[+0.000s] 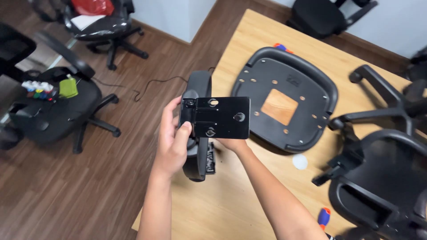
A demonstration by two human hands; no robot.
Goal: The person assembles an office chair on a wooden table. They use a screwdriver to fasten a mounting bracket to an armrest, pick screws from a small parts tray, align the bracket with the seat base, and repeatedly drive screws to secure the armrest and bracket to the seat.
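Observation:
My left hand [172, 138] grips the left edge of a flat black metal bracket plate [218, 118] with several holes, which belongs to a black chair armrest [199, 86]. My right hand [233, 143] is mostly hidden under the plate and supports it from below. The armrest's curved black body hangs behind and below the plate, over the left edge of a light wooden table [231, 195]. Just right of the plate, a black chair seat base [287, 100] lies upside down on the table, with a square opening in its middle.
A black mesh chair back with arm frame [382, 178] lies at the right of the table. Orange-and-blue screwdriver handles [324, 217] lie near the front, another [280, 46] behind the seat. Office chairs [53, 106] stand on the wooden floor at left, a cable [155, 82] trailing nearby.

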